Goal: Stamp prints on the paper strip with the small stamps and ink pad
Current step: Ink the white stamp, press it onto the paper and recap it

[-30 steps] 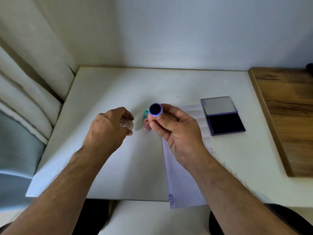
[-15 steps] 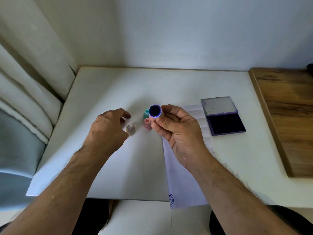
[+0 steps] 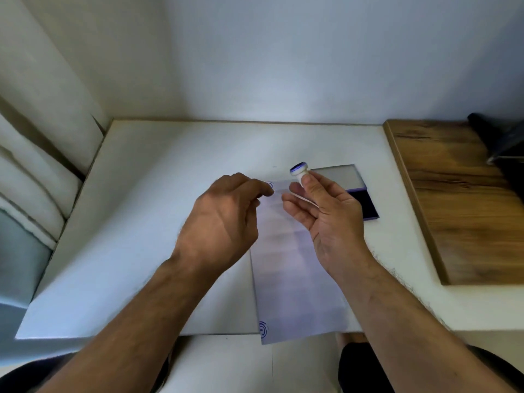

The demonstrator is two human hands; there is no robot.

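**A:** Stamp (image 3: 299,171) first — where does it sit, and how much room is around it?

**B:** It is held up off the white table (image 3: 158,177), above the far end of the paper strip (image 3: 295,268) and just in front of the open ink pad (image 3: 360,194). The left half of the table is bare right out to its left and near edges. On the right a wooden board (image 3: 453,199) lies along the table, well apart from the hands.

**A:** And the strip's edges?

**B:** Its long axis runs from the far middle of the table toward the person, and its near end hangs over the table's front edge. A blue print (image 3: 263,329) sits at the near left corner; another (image 3: 269,185) shows at the far left corner, just beside the left fingertips.

**A:** Which way does the stamp point?

**B:** Its short body tilts — the inked, blue-rimmed face is turned up and away to the left, the white stem slanting down into the right hand (image 3: 331,222).

**A:** How do the fingers hold it?

**B:** The right thumb and the fingers behind it pinch the stem's lower end; the face stands clear above the fingertips. The remaining fingers are loosely spread, palm open toward the camera.

**A:** The left hand (image 3: 221,222)?

**B:** Back of the hand up, fingers curled together over the strip's far left corner. Whether they touch the paper or grip anything, I cannot tell.
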